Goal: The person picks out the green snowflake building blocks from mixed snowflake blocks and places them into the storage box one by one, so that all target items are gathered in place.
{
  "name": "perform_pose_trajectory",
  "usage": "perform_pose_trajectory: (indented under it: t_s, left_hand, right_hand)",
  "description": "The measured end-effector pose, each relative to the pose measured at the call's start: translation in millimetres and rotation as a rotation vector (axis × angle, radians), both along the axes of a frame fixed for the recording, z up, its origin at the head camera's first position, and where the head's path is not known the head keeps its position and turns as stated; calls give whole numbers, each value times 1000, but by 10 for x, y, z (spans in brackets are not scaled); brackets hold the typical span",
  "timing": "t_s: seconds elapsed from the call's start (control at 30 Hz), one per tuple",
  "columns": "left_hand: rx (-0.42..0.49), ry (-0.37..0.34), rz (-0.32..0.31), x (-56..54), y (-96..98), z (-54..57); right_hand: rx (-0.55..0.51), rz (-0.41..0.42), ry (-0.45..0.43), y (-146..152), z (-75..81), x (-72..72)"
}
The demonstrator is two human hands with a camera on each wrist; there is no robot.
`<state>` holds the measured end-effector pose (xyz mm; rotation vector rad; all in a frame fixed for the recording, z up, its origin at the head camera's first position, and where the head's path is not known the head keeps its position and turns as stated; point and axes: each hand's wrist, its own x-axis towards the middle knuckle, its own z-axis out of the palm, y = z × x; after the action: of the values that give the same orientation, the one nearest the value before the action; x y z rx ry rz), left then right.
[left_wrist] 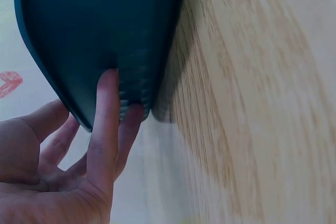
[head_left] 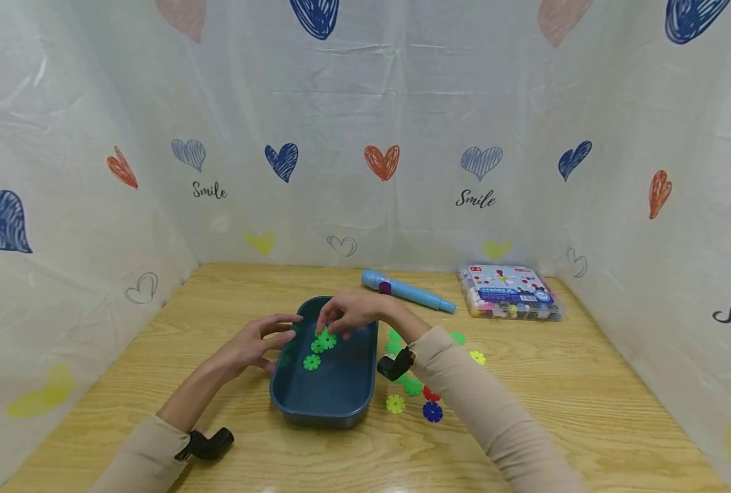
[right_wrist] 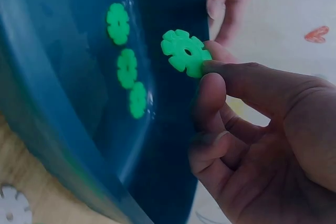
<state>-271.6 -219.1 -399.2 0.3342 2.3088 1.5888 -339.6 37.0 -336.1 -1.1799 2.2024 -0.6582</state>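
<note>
A dark blue plastic bin (head_left: 325, 404) stands on the table between the hands. My left hand (head_left: 254, 346) holds its left side; in the left wrist view fingers (left_wrist: 107, 103) lie along the outer wall and others reach over the rim. Above the bin's inside, my right hand (head_left: 353, 311) pinches a green snowflake disc (right_wrist: 184, 52) by its edge between thumb and fingertip. Three more green discs (right_wrist: 117, 23) lie on the bin's floor in a loose row.
Right of the bin lie loose snowflake discs: several green (head_left: 412, 387), a blue (head_left: 432, 411), a red (head_left: 430, 394) and yellow ones (head_left: 395, 404), partly hidden by the right arm. Behind are a light blue tube (head_left: 411, 293) and a clear box of small parts (head_left: 513, 293).
</note>
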Motion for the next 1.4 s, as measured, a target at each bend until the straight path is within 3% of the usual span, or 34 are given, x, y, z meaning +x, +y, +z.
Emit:
perform_pose_trajectory:
  t_s: [0.2, 0.93, 1.4]
  left_hand:
    - [0, 1, -3, -13, 3, -15]
    - [4, 9, -12, -18, -4, -31]
    - [1, 9, -1, -12, 0, -27]
  right_hand:
    - [14, 16, -50, -143, -111, 18]
    - [211, 56, -169, -501, -218, 131]
    - [226, 51, -156, -522, -246, 152]
